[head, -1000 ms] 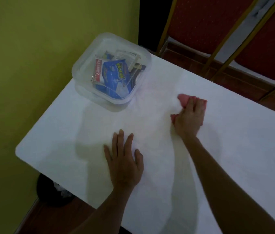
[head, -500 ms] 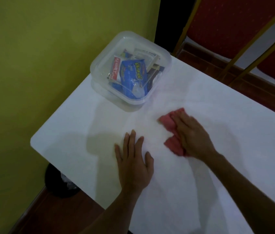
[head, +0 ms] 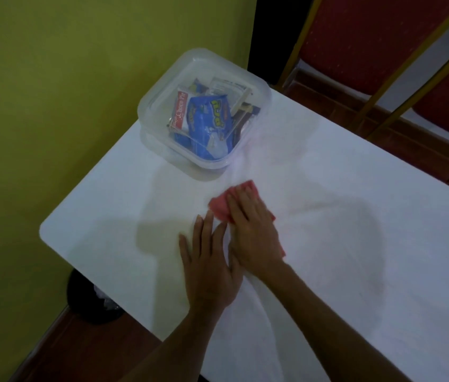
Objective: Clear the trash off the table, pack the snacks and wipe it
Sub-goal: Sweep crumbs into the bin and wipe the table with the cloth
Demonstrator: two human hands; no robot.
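The smooth white table point(head: 355, 244) has a rounded corner, and the clear, square plastic container point(head: 157, 106) of glossy snack packets point(head: 206, 119) stands by it. Just in front of the container I see the left hand point(head: 209, 266) flat, fingers straight, and the right hand point(head: 253, 232) pressing flat on the soft pink cloth point(head: 222, 206). A wide stroke could, I judge, knock the container off the edge.

I am looking down beside a yellow-green wall point(head: 52, 106); red chairs point(head: 369, 37) with gold frames are standing on the reddish-brown floor point(head: 49, 346) in dim light.
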